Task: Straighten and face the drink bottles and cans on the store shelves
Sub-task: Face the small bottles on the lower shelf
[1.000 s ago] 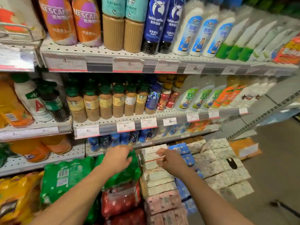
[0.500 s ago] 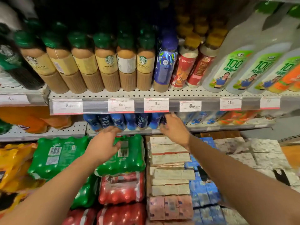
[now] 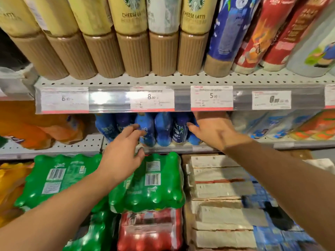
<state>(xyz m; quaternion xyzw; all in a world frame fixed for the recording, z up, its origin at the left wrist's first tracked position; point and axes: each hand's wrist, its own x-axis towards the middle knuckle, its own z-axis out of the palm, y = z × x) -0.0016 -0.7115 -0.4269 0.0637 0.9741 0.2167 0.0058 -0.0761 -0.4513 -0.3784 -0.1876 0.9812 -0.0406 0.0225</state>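
both hands are reaching under the price rail [image 3: 152, 99] toward the blue bottles [image 3: 164, 129], sitting at 12 o'clock from the green packs [image 3: 154, 182]. the left hand [image 3: 123, 151] is hovering with loosely spread fingers, holding nothing. the right hand [image 3: 213, 129] is touching the rightmost bottle, its fingertips hidden, so i cannot tell its grip. the row looks uneven, so facing here seems barely begun; the latte bottles [image 3: 134, 33] above look tidy.

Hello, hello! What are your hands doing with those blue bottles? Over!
Left hand open, fingertips touching the blue plastic bottles. Right hand open, at the row's right end. Grey price rail overhangs the bottle tops.
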